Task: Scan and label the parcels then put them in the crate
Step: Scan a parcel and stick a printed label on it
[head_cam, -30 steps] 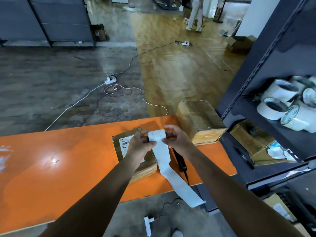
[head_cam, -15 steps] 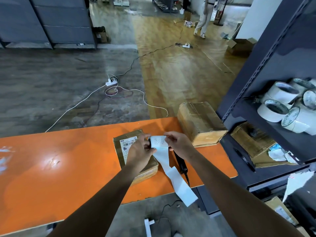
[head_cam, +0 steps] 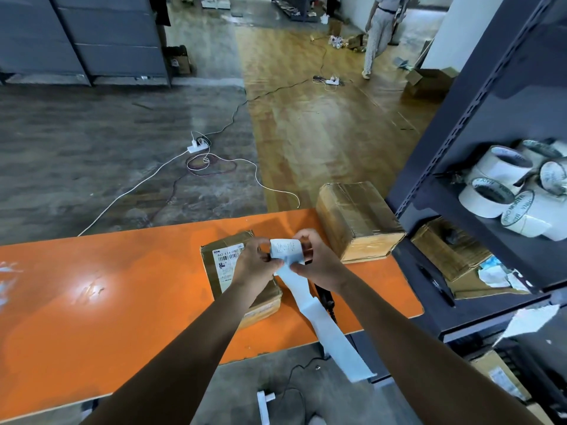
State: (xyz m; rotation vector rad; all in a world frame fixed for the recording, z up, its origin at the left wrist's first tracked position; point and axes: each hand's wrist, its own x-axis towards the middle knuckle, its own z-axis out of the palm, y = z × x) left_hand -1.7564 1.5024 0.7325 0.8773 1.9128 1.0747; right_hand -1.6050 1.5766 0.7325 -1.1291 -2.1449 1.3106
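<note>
Hands: 2, both busy. The left hand pinches the left edge of the white label, fingers curled. The right hand pinches the label's right side, thumb on the paper just below it. The marks on the label are unreadable.

Backing strip: 1. It runs from the label down between the wrists and past the near edge of the table. Its free end hangs below.

Parcels on the table: 2.
- The stickered parcel lies flat directly under the left hand and wrist. Its printed sticker is half covered by the hand. The label is held just right of it and not touching it.
- The plain parcel is taped and sits at the far right corner of the table. It is beyond the right hand and apart from it.

Scanner: 1, black, lying on the table under the right wrist, mostly hidden by the strip and arm.

Rack at right:
- tape rolls, at least 5, piled on the upper shelf
- 1 carton on the shelf below
- 1 pen beside the carton

Floor beyond the table: 2 power strips with cables. 1 person far back.
</note>
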